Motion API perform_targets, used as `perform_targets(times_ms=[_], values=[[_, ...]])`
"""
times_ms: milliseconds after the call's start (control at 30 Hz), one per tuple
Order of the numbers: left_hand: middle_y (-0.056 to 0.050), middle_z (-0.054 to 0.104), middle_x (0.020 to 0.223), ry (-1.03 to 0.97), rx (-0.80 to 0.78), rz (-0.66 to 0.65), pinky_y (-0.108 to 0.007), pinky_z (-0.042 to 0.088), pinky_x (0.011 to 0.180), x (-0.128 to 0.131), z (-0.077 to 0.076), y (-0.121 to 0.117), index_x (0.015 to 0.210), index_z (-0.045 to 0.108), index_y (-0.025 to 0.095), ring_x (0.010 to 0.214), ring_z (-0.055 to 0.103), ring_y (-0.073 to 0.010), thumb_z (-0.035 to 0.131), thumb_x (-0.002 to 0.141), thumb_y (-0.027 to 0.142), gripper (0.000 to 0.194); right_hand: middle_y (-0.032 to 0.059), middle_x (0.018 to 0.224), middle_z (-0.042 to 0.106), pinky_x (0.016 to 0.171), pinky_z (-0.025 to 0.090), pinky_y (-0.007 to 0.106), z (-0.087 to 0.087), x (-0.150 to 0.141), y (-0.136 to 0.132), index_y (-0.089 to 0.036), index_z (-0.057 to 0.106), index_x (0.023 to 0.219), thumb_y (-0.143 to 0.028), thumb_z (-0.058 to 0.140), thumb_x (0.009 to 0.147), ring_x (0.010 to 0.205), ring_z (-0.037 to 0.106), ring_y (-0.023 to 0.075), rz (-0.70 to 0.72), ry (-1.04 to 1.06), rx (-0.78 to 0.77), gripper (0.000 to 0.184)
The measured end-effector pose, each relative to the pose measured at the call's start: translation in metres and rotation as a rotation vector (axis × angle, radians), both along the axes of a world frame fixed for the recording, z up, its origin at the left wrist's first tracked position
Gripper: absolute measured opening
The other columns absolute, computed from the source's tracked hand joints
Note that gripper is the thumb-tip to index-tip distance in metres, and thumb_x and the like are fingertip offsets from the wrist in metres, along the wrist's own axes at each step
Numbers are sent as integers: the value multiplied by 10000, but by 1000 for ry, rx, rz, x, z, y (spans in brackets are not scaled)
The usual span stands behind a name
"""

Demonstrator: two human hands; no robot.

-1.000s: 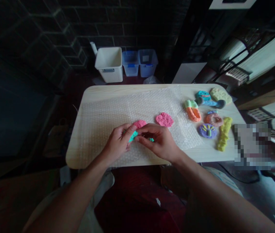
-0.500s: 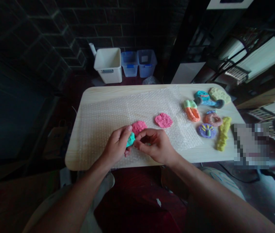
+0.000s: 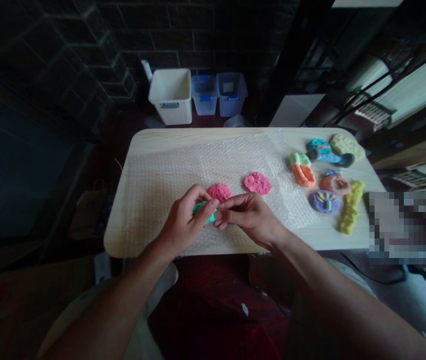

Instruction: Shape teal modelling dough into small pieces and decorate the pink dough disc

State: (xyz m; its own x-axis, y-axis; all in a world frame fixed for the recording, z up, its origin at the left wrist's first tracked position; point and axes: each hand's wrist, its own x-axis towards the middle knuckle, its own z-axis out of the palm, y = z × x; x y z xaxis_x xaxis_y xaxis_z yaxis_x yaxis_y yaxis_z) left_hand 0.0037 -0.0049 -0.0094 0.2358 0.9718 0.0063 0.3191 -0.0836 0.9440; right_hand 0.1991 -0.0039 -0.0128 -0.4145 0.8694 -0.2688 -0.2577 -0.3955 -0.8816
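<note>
My left hand (image 3: 187, 216) grips a lump of turquoise-green modelling clay (image 3: 205, 214), its thumb lying across the top. From the right, my right hand (image 3: 246, 214) pinches at the clay's edge with thumb and index finger, close to the left thumb tip. The fingers cover part of the lump. Just behind the hands a pink clay piece (image 3: 219, 191) lies on bubble wrap (image 3: 167, 175), partly hidden. A second flattened pink clay piece (image 3: 258, 183) rests to its right, apart from both hands.
On the right of the wooden table (image 3: 148, 136) lie several clay shapes: an orange and green one (image 3: 304, 175), a purple disc (image 3: 324, 202), a yellow strip (image 3: 352, 207) and a blue-grey bar (image 3: 333, 158). Beyond the far edge stand a white bin (image 3: 171, 95) and two blue-tinted boxes (image 3: 205, 95).
My left thumb has come down over the green clay and its fingers curl around it. My right fingers have closed in on the clay's edge. The view has shifted slightly.
</note>
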Motion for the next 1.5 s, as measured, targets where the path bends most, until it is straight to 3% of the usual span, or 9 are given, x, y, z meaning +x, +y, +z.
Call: perform_targets(times_ms=[433,667,767,867,1000,1100,1267,1400,1500], values=[[13,647,796,12,-46,-156,-251,452,633,-2,-1,5,1038,644,221,704,597,-153,666,988,476,261,3,585,707,497,462,224,0,7,7,-154,811,742,-250,885,723,508,573,93,-64,-274,138,123],[57,539,736,137,87,-196,-238,381,613,1,3,2,897,612,206,650,485,-109,661,851,192,69,-7,566,687,476,482,219,2,4,7,-151,779,702,-202,829,705,474,572,90,-26,-243,84,71],[64,535,725,232,158,-128,-243,377,613,-1,5,4,896,609,208,637,484,-108,653,809,179,101,-18,540,663,449,476,223,1,4,7,-158,765,681,-205,836,684,446,560,93,-58,-196,41,86],[60,538,708,348,186,88,-263,378,615,-13,3,12,892,595,217,623,505,-122,649,850,230,69,-9,541,673,455,477,238,1,18,16,-173,771,686,-249,874,686,461,572,108,-215,-94,16,128],[25,627,793,487,229,288,-299,429,683,-33,-4,23,954,586,229,702,599,-170,678,877,261,125,28,748,771,607,538,256,0,47,33,-197,822,771,-250,939,692,646,655,120,-417,-20,52,151],[-30,693,927,574,295,203,-346,485,784,-38,-11,25,1011,585,225,855,663,-233,683,878,217,166,29,763,776,648,548,265,-3,58,39,-201,829,771,-258,998,646,691,667,131,-413,-4,46,218],[-81,719,985,658,374,-31,-448,515,931,-32,-19,24,964,611,211,1013,648,-311,658,859,107,155,11,681,751,523,480,212,-7,58,39,-194,781,680,-277,1042,603,587,628,99,-398,-12,32,285],[-78,704,1039,638,351,-68,-467,533,969,-29,-17,23,1006,649,200,1046,644,-311,732,823,111,219,18,655,743,451,456,205,-10,59,39,-183,770,664,-332,1029,647,512,616,94,-389,-85,52,299],[-102,663,1191,608,360,-56,-495,525,1057,-28,-16,20,1135,661,199,1167,633,-322,789,813,173,348,38,654,748,490,524,226,-14,61,39,-170,803,713,-404,988,721,526,646,110,-358,-162,71,299]])
